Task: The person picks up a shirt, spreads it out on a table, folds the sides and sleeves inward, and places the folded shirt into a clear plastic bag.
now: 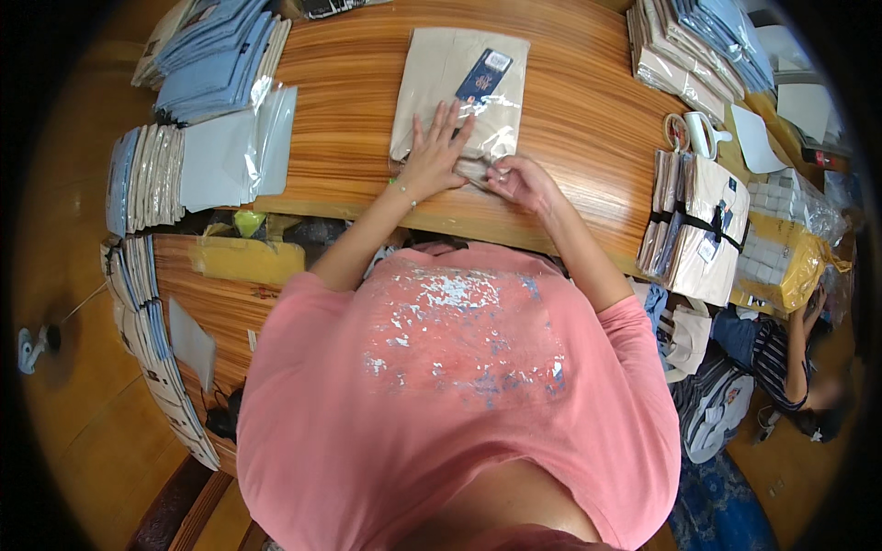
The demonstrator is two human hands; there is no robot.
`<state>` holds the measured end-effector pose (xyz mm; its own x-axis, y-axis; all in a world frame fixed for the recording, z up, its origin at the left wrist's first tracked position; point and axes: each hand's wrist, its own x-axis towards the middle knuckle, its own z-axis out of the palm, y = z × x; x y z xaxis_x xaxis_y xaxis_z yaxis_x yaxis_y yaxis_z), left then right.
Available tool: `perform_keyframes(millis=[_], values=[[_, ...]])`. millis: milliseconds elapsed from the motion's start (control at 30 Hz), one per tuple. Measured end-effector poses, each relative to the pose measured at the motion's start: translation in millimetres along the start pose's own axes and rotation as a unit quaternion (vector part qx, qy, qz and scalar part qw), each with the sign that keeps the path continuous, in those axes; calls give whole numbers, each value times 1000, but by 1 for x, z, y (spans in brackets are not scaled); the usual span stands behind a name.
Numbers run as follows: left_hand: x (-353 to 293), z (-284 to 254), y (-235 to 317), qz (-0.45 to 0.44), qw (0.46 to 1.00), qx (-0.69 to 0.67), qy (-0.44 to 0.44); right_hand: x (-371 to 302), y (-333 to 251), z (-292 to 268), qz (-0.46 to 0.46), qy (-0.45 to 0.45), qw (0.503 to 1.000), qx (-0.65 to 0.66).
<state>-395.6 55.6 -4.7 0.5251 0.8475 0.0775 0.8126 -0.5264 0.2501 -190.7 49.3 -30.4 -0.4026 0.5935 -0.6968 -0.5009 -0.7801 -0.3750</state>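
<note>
A folded beige garment in a clear plastic bag lies on the wood-grain table in front of me. A dark blue tag with a white sticker shows near its upper right. My left hand rests on the lower part of the bag, palm down with fingers spread. At the bag's near edge my right hand is closed, thumb and fingers pinching the loose plastic flap. The flap looks bunched between the two hands, and its exact fold is hard to make out.
Stacks of bagged blue garments and beige ones stand at left, with more at far right. Scissors, a white-handled roller and a black-strapped garment bundle sit at right. Beyond, a person bends low.
</note>
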Motion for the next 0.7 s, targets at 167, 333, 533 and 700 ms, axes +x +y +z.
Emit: perform_keyframes(millis=[167, 333, 533, 700], values=[[15, -15, 3, -123, 939, -241, 211, -82, -37, 88, -153, -192, 962, -122], [60, -15, 34, -309, 475, -750, 340, -68, -32, 59, -399, 53, 883, -239], [52, 57, 68, -315, 202, -927, 38, 20, -45, -19, -412, 92, 864, -275], [-24, 11, 57, -135, 706, -671, -182, -33, -54, -8, -373, 228, 606, -665]])
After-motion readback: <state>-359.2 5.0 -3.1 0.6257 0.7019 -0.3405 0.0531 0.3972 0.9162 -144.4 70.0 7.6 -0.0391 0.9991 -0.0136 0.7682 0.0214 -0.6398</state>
